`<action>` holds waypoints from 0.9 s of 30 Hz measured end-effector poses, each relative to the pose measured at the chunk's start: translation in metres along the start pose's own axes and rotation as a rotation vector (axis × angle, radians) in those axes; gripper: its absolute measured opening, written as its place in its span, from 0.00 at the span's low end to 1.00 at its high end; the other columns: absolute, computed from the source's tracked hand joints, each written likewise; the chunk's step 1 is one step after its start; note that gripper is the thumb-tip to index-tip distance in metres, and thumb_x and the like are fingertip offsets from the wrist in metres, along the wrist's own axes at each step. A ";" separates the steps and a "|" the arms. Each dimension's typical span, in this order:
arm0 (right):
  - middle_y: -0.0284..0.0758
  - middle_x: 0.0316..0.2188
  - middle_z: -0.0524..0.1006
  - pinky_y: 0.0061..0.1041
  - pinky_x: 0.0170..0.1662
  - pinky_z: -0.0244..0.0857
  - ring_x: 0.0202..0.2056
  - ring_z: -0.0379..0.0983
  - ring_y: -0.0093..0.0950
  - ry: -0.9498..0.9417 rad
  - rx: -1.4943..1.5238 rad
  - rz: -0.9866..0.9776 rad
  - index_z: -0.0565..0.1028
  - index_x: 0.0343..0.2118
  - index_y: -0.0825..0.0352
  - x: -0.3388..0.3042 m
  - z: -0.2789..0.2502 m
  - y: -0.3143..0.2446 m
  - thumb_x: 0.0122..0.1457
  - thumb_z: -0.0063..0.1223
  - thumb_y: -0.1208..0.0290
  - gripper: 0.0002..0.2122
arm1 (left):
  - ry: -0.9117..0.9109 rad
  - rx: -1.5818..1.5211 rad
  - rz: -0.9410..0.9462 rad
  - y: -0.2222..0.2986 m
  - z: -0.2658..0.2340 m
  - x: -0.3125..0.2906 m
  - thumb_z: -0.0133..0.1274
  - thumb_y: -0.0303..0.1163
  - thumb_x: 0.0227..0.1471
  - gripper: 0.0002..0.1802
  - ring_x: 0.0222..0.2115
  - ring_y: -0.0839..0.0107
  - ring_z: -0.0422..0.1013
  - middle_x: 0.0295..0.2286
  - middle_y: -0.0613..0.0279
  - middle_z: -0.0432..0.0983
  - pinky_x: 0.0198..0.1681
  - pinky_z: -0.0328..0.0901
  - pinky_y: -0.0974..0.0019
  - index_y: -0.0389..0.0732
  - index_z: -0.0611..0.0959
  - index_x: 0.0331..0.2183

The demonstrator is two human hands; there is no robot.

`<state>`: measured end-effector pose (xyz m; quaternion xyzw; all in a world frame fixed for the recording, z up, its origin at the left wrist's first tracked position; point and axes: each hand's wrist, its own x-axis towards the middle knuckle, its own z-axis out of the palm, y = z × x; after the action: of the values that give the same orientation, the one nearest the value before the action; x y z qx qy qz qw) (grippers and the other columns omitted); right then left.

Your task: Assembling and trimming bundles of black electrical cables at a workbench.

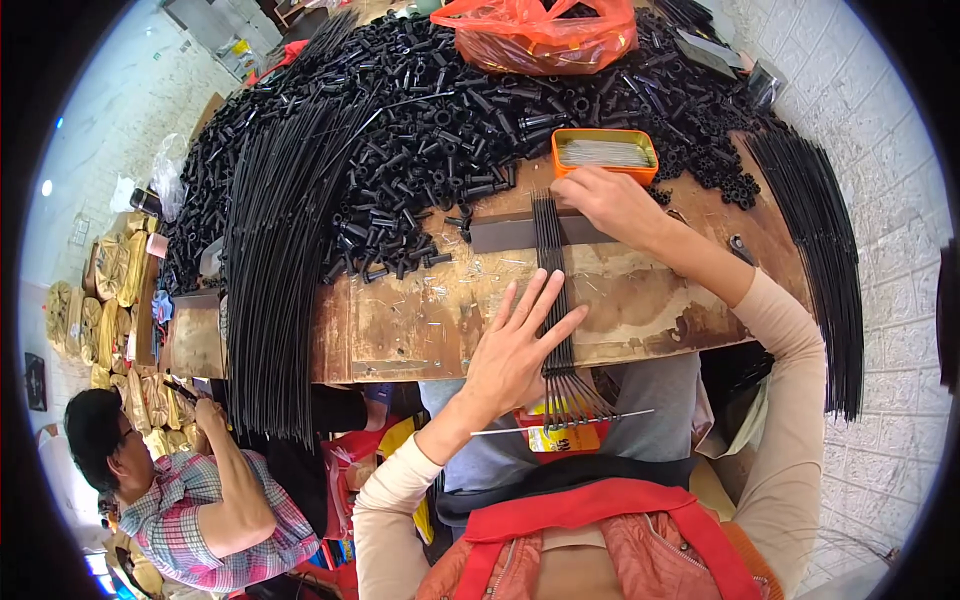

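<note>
Left grip (510,352) spread flat across black rods (549,235).

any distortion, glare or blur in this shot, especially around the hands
Head view: fisheye distortion bows the wooden table; head view: highlights glint on the red plastic bag; head view: left hand and right hand look fairly sharp.

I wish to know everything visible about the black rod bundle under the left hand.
This bundle is a flat row of thin black rods, material unclear. It crosses a dark bar on the wooden table, pointing away from the person. The left hand rests on it, fingers spread; the right hand is beside its far end. The near part extends past the table's edge and fans out to a thin silvery rod.
</note>
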<state>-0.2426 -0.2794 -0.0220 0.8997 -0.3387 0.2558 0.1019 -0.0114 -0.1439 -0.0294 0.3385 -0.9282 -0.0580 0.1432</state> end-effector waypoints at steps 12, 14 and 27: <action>0.38 0.28 0.72 0.35 0.37 0.67 0.33 0.72 0.37 -0.022 0.102 0.080 0.73 0.30 0.66 0.013 -0.011 0.011 0.51 0.52 0.75 0.03 | -0.010 -0.082 -0.048 0.003 -0.006 0.001 0.49 0.18 0.37 0.43 0.64 0.55 0.45 0.63 0.52 0.48 0.64 0.44 0.48 0.54 0.67 0.59; 0.38 0.28 0.74 0.35 0.38 0.67 0.34 0.73 0.38 0.030 0.189 0.103 0.74 0.29 0.67 0.019 -0.027 0.022 0.52 0.52 0.74 0.03 | -0.003 -0.079 -0.042 0.003 -0.003 0.001 0.49 0.18 0.37 0.43 0.64 0.55 0.45 0.63 0.52 0.48 0.64 0.44 0.48 0.54 0.67 0.58; 0.42 0.28 0.74 0.38 0.35 0.68 0.33 0.74 0.43 -0.155 -0.041 0.297 0.75 0.28 0.66 0.019 -0.036 0.076 0.51 0.51 0.75 0.02 | -0.007 -0.090 0.045 0.009 -0.010 -0.016 0.48 0.17 0.31 0.44 0.63 0.51 0.48 0.62 0.50 0.51 0.64 0.45 0.50 0.49 0.70 0.56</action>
<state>-0.2952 -0.3341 0.0191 0.8545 -0.4801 0.1908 0.0546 -0.0025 -0.1264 -0.0221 0.3107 -0.9325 -0.0975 0.1561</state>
